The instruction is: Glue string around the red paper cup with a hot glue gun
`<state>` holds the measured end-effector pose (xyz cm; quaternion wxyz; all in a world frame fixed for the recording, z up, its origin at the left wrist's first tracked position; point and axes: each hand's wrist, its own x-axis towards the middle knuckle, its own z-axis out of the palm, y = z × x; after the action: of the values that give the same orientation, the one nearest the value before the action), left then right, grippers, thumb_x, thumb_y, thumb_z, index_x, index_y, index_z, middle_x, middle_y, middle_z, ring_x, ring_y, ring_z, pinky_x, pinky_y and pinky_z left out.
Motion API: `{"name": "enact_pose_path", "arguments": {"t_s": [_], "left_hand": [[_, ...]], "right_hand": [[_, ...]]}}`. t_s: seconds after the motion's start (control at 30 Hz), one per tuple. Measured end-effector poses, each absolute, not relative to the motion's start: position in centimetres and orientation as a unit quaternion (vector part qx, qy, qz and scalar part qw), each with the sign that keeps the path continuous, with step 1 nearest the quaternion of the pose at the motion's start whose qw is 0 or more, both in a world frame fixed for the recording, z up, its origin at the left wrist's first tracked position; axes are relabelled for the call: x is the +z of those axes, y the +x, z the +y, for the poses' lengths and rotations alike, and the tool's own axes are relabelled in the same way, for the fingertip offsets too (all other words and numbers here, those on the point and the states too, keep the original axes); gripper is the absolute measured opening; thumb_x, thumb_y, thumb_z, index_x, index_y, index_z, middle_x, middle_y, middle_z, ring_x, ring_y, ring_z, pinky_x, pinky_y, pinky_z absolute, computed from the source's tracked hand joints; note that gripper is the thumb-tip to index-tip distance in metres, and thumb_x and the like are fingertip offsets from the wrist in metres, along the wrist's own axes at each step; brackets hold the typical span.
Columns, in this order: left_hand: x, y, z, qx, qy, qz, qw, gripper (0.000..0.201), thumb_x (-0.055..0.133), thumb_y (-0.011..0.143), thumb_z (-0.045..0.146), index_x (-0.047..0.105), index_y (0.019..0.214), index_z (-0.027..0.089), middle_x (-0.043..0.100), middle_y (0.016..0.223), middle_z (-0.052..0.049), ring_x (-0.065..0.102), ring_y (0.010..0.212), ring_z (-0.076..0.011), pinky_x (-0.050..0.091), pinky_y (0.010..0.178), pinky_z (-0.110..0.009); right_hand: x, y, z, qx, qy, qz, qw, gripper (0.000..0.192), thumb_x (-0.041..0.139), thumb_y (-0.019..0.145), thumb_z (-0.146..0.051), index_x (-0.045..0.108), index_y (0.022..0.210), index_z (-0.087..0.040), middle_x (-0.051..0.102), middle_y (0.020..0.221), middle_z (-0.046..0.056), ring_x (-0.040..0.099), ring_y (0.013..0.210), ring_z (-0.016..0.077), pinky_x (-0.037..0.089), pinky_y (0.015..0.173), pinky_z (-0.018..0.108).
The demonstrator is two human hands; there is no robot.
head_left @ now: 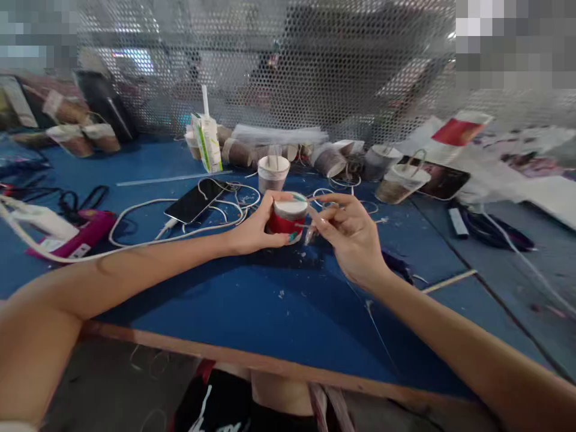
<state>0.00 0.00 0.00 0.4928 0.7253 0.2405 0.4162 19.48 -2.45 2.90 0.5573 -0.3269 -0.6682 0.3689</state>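
Two bare forearms reach in over the near wooden edge of the blue table [252, 312]. Landmark: red cup [287, 219], white-lidded, held just above the tabletop at centre. Left hand [254, 228] grasps the red cup, fingers wrapped round its left side and thumb over the rim. Right hand [353, 237] just right of the cup, fingertips pinched on a thin strand [310, 226] at the cup's side; what the strand is cannot be told. Just behind the cup stands a brown cup [272, 173] with a white lid. Left of it and slightly behind, a phone [195, 201] lies face up among white cable [135, 216]. Far left, a pink tool [76, 237]. Behind the brown cup, a carton [208, 143] stands upright beside tipped cups. Perforated metal screen [288, 66] closes the back.
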Motion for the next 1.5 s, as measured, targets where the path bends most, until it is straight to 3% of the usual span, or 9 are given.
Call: {"name": "enact_pose_path", "arguments": {"t_s": [0.17, 0.33, 0.53, 0.67, 0.8, 0.93, 1.17, 1.37, 1.5], "left_hand": [[0.0, 0.0, 0.0, 0.420, 0.723, 0.231, 0.497, 0.062, 0.071, 0.072, 0.031, 0.034, 0.121, 0.025, 0.052, 0.125, -0.009, 0.055, 0.117, -0.0257, 0.044, 0.102, -0.043], [0.0, -0.1, 0.0, 0.420, 0.720, 0.217, 0.508, 0.067, 0.073, 0.072, 0.035, 0.032, 0.123, 0.024, 0.050, 0.130, -0.012, 0.052, 0.122, -0.0287, 0.042, 0.105, -0.046], [-0.1, -0.3, 0.0, 0.422, 0.715, 0.201, 0.520, 0.067, 0.071, 0.077, 0.050, 0.033, 0.125, 0.023, 0.049, 0.133, -0.014, 0.052, 0.125, -0.0309, 0.039, 0.110, -0.049], [-0.2, -0.4, 0.0, 0.427, 0.716, 0.189, 0.518, 0.064, 0.069, 0.081, 0.050, 0.033, 0.126, 0.023, 0.049, 0.134, -0.014, 0.052, 0.126, -0.0299, 0.039, 0.110, -0.049], [-0.5, -0.3, 0.2, 0.436, 0.716, 0.182, 0.513, 0.059, 0.068, 0.083, 0.049, 0.035, 0.125, 0.023, 0.049, 0.133, -0.014, 0.052, 0.124, -0.0289, 0.040, 0.109, -0.048], [-0.5, -0.3, 0.2, 0.438, 0.715, 0.187, 0.511, 0.057, 0.068, 0.084, 0.047, 0.036, 0.124, 0.023, 0.050, 0.131, -0.012, 0.053, 0.122, -0.0275, 0.041, 0.109, -0.047], [-0.5, -0.3, 0.2, 0.442, 0.711, 0.201, 0.509, 0.056, 0.069, 0.083, 0.043, 0.036, 0.124, 0.024, 0.050, 0.126, -0.009, 0.054, 0.117, -0.0245, 0.041, 0.107, -0.045], [-0.6, -0.3, 0.3, 0.445, 0.710, 0.197, 0.509, 0.045, 0.064, 0.087, 0.037, 0.039, 0.122, 0.025, 0.051, 0.125, -0.008, 0.053, 0.117, -0.0231, 0.041, 0.107, -0.043], [-0.5, -0.5, 0.2, 0.441, 0.708, 0.191, 0.516, 0.048, 0.064, 0.086, 0.039, 0.039, 0.125, 0.025, 0.052, 0.129, -0.009, 0.051, 0.120, -0.0246, 0.038, 0.109, -0.044]], "right_hand": [[2.6, 19.7, -2.3, 0.355, -0.336, -0.680, 0.546, 0.030, 0.078, 0.080, -0.046, 0.065, 0.097, -0.025, 0.062, 0.072, -0.003, 0.059, 0.062, 0.0126, 0.052, 0.059, 0.029], [1.9, 19.5, -1.8, 0.282, -0.384, -0.668, 0.571, 0.020, 0.074, 0.083, -0.039, 0.065, 0.091, -0.023, 0.066, 0.087, 0.001, 0.057, 0.063, 0.0114, 0.048, 0.054, 0.028], [1.5, 19.4, -1.7, 0.255, -0.399, -0.670, 0.572, 0.014, 0.071, 0.083, -0.032, 0.065, 0.079, -0.021, 0.068, 0.099, 0.002, 0.055, 0.064, 0.0094, 0.047, 0.054, 0.026], [1.4, 19.4, -1.7, 0.252, -0.395, -0.672, 0.573, 0.006, 0.069, 0.084, -0.026, 0.067, 0.080, -0.022, 0.068, 0.101, 0.002, 0.053, 0.062, 0.0079, 0.046, 0.055, 0.026], [1.4, 19.4, -1.8, 0.217, -0.398, -0.682, 0.575, 0.017, 0.068, 0.085, -0.023, 0.064, 0.069, -0.020, 0.068, 0.105, 0.003, 0.054, 0.066, 0.0088, 0.047, 0.059, 0.027], [1.5, 19.2, -2.0, 0.224, -0.401, -0.676, 0.577, 0.011, 0.068, 0.085, -0.024, 0.065, 0.075, -0.021, 0.067, 0.105, 0.002, 0.052, 0.064, 0.0083, 0.048, 0.059, 0.028], [1.5, 18.9, -2.2, 0.227, -0.393, -0.675, 0.582, 0.007, 0.069, 0.086, -0.024, 0.064, 0.092, -0.024, 0.062, 0.081, -0.002, 0.052, 0.059, 0.0089, 0.048, 0.057, 0.027], [1.5, 18.9, -2.3, 0.204, -0.403, -0.685, 0.572, 0.008, 0.068, 0.088, -0.029, 0.064, 0.084, -0.023, 0.065, 0.086, 0.000, 0.054, 0.061, 0.0098, 0.050, 0.058, 0.028], [1.5, 18.9, -2.4, 0.209, -0.398, -0.679, 0.580, 0.007, 0.067, 0.087, -0.029, 0.064, 0.086, -0.023, 0.065, 0.086, 0.000, 0.053, 0.060, 0.0096, 0.049, 0.057, 0.027]]}}
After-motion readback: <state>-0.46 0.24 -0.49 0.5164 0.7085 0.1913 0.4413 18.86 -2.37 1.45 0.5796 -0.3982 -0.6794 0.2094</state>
